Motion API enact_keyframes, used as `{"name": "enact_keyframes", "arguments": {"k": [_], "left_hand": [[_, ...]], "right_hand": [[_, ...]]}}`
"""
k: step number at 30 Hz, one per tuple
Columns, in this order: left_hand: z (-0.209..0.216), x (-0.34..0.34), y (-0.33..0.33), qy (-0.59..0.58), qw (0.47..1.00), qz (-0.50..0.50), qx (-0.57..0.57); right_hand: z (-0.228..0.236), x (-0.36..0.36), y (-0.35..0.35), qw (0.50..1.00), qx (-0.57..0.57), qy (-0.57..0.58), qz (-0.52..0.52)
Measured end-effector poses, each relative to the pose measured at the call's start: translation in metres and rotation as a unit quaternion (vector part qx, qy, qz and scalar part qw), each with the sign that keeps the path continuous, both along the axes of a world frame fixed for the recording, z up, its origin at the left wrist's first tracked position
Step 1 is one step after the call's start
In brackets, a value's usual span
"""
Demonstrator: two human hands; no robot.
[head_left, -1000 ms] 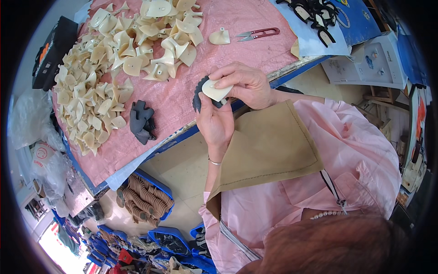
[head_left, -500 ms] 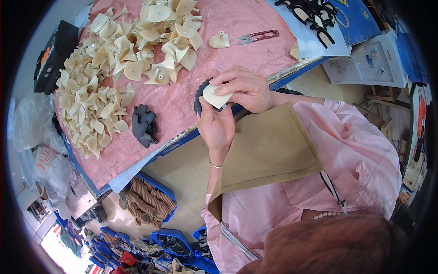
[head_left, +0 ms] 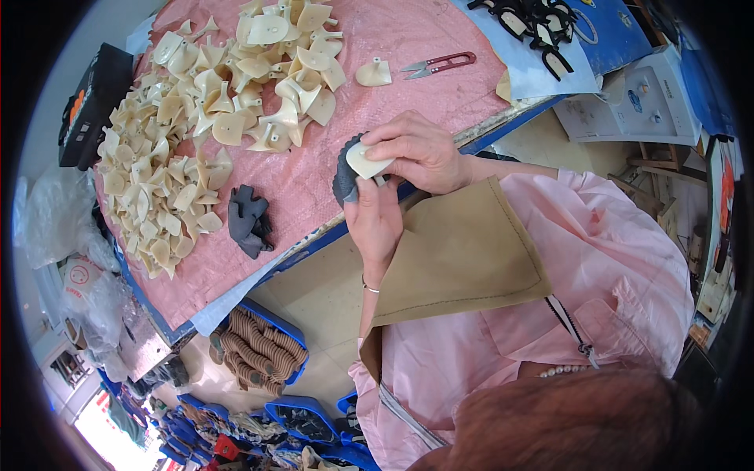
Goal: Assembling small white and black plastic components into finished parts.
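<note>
A cream plastic piece shaped like a shoe heel [head_left: 367, 162], its rounded flat face upward, is held between my two hands at the table's near edge. Dark grey material [head_left: 344, 177] with a notched edge lies around and under its left side. My right hand [head_left: 424, 153] grips the heel from above, fingers on its face. From below, my left hand [head_left: 373, 224] pinches the dark material and the heel's lower edge with the thumb. Left of my hands, a crumpled dark grey bundle [head_left: 250, 221] lies on the pink sheet. The heel's underside is hidden.
Cream heels [head_left: 228, 125] lie heaped across the pink-covered table [head_left: 385, 27]. One single heel [head_left: 373, 73] sits beside red-handled thread snips [head_left: 440, 65]. Black strap-like pieces [head_left: 542, 35] lie at far right, a black box [head_left: 94, 106] at left. A blue crate [head_left: 297, 365] stands below.
Around the heel, my fingers have shifted slightly, and the heel and dark material have turned a little. Both hands keep their hold.
</note>
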State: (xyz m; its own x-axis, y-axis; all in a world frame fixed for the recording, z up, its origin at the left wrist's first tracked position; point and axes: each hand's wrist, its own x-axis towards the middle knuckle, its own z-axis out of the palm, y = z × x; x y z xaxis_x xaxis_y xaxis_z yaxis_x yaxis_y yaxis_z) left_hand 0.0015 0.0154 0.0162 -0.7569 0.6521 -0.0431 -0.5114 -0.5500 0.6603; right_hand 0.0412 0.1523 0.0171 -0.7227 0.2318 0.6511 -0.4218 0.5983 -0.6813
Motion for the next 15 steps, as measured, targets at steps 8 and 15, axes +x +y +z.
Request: {"name": "enact_keyframes", "arguments": {"k": [8, 15], "left_hand": [[-0.006, -0.009, -0.015, 0.147, 0.958, -0.022, -0.244], [0.036, -0.004, -0.018, 0.13, 0.937, -0.111, -0.304]], "right_hand": [[0.003, 0.014, 0.016, 0.996, 0.056, -0.062, 0.04], [0.024, 0.012, 0.029, 0.869, -0.317, -0.34, 0.171]]}}
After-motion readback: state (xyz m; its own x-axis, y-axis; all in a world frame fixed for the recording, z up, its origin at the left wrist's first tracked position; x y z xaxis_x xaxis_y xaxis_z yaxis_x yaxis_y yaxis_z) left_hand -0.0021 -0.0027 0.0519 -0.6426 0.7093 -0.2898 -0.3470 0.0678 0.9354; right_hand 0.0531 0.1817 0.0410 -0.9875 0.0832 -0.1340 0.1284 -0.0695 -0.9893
